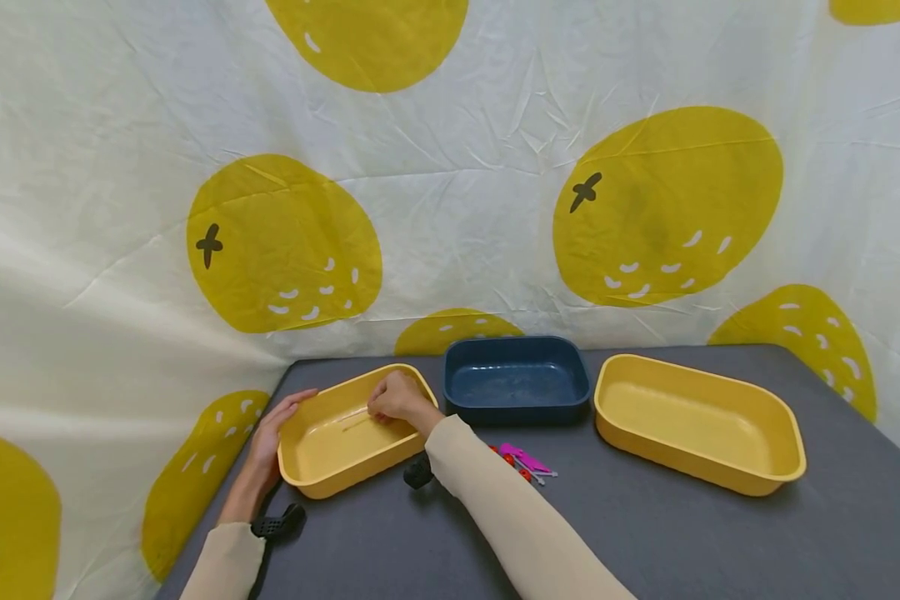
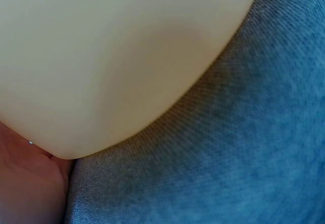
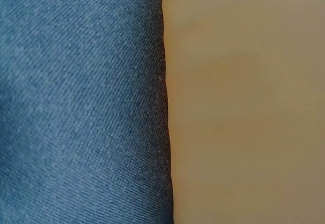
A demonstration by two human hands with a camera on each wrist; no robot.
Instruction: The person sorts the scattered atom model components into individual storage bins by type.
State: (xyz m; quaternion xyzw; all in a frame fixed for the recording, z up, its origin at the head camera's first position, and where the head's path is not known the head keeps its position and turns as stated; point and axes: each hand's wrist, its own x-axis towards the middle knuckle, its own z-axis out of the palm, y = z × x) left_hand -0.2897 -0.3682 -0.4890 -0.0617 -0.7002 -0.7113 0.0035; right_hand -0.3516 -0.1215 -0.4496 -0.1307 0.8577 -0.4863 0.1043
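My left hand [image 1: 270,437] lies against the left end of a yellow tray [image 1: 330,483], fingers extended along its outer rim. In the left wrist view, part of that hand [image 2: 30,183] touches the pale tray wall [image 2: 127,82]. Inside the tray, my right hand [image 1: 400,397] has its fingers curled down near the floor. A thin, pale stick [image 1: 355,419] shows at those fingertips, seemingly pinched; its kind is too small to tell. The right wrist view holds only the tray's side [image 3: 244,107] and dark cloth, with no fingers visible.
A dark blue tray [image 1: 517,414] stands at the back middle, a second yellow tray [image 1: 697,467] to the right. Small red pieces [image 1: 525,475] and pink pieces [image 1: 523,457] lie on the grey cloth [image 1: 645,542], partly behind my right sleeve. A patterned curtain hangs behind.
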